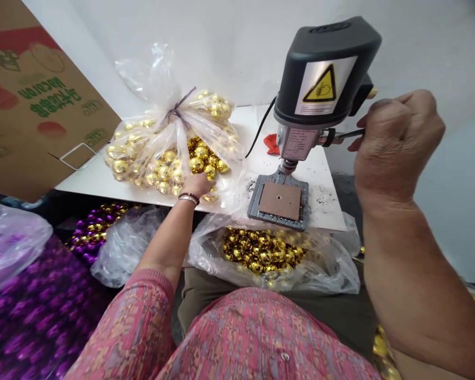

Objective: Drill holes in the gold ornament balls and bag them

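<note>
My left hand (198, 183) reaches into the torn opening of a clear plastic bag (178, 137) of shiny gold disco balls (201, 153). Its fingers are mostly hidden among the balls and plastic, so I cannot tell whether they grip one. On the right, my right hand (396, 142) is closed around the feed lever (351, 134) of a small bench drill press (326, 79). Below the drill's chuck (288, 166) lies a brown square plate (279, 200) with a small hole, on the grey metal base (257, 211). No ball is on the plate.
An open bag of gold balls (265, 250) rests at my lap. Purple balls (35, 311) in plastic fill the lower left. A cardboard box (35, 100) stands at the left. Dark shavings (320, 195) and a red scrap (272, 144) lie on the white table (237, 190).
</note>
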Motion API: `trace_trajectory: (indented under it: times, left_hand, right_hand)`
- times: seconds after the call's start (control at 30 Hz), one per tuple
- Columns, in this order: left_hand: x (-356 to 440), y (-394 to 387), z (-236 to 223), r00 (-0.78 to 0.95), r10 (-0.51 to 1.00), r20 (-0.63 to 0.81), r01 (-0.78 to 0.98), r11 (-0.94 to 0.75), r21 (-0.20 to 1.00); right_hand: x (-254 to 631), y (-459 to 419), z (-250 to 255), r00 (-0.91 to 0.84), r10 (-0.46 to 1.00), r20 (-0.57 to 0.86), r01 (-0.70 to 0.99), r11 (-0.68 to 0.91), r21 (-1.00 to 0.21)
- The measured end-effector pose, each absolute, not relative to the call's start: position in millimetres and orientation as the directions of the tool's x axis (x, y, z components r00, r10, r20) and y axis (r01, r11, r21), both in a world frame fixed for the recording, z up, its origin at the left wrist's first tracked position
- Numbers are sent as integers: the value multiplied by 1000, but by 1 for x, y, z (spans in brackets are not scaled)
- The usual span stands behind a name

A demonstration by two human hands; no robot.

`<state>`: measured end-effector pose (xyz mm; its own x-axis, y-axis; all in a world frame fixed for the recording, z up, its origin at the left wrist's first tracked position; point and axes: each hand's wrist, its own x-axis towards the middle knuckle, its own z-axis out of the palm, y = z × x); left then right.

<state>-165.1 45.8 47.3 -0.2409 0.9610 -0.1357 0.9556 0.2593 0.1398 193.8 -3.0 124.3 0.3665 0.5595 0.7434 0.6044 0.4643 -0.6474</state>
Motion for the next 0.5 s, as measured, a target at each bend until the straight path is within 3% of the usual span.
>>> trace_trajectory:
  times: [0.13, 0.2, 0.23, 0.3, 0.37, 0.4, 0.5]
  left_hand:
    - [-154, 54, 47, -255, 942, -219, 957, 278, 81]
    - [-150, 51, 49, -241, 952, -189, 956, 267, 125]
    - [-148, 48, 50, -218, 963, -157, 947, 247, 205]
    - [-145, 37, 51, -133, 987, -88, 850, 159, 502]
    - [-141, 23, 52, -45, 998, -41, 548, 59, 834]
    - [-138, 16, 52, -12, 999, -45, 352, 47, 935]
    - [-125, -2, 49, 53, 985, -162, -83, 166, 983]
  right_hand:
    - [189, -8, 127, 368, 570, 735, 610, 448, -653]
    - [185, -11, 130, 385, 584, 715, 612, 418, -671]
    - [183, -12, 132, 395, 591, 703, 612, 402, -681]
    - [180, -14, 134, 405, 606, 684, 607, 382, -697]
    - [179, -13, 133, 413, 607, 679, 592, 387, -707]
    - [179, -13, 133, 416, 600, 683, 585, 399, -706]
    - [180, -12, 132, 407, 576, 709, 570, 446, -690]
